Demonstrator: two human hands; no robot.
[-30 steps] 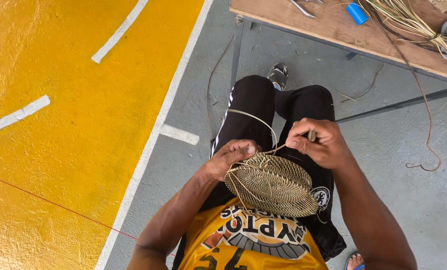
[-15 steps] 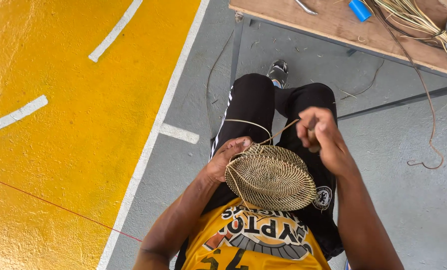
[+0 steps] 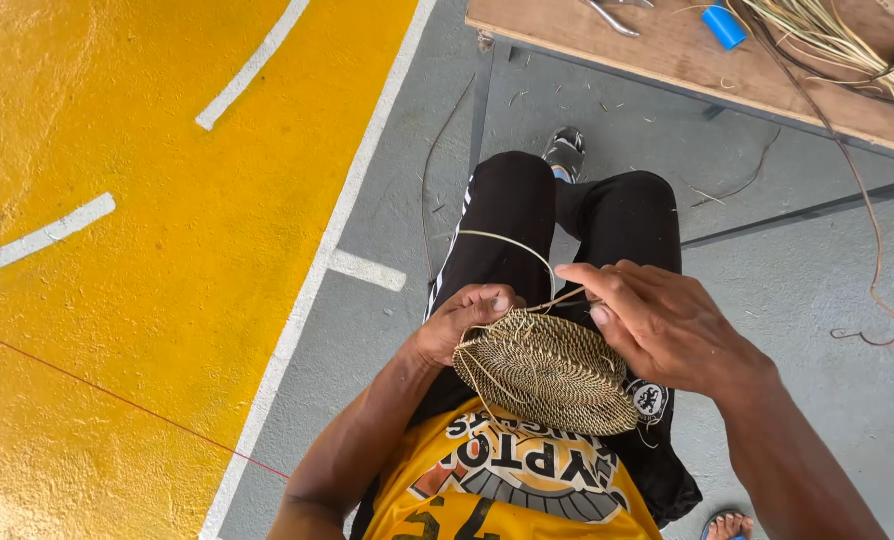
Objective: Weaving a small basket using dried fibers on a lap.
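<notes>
Left hand (image 3: pixel 467 322) grips woven disc (image 3: pixel 547 372) at its rim. Right hand (image 3: pixel 657 325) pinches fibre strand (image 3: pixel 512 243). Best pulled snug, disc steady.

1 round woven straw disc (image 3: pixel 547 372), 2 hands, 1 blue plastic cylinder (image 3: pixel 723 26), 1 bundle of pale straw strands (image 3: pixel 827 40), 1 wooden table (image 3: pixel 687 60).

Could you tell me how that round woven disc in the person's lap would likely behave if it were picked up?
The woven disc probably feels light: thin coiled fibre, with the left hand gripping just one edge. It seems fairly stiff, keeping its shallow dome. The loose strand arcing off it looks springy and might snag.
</notes>
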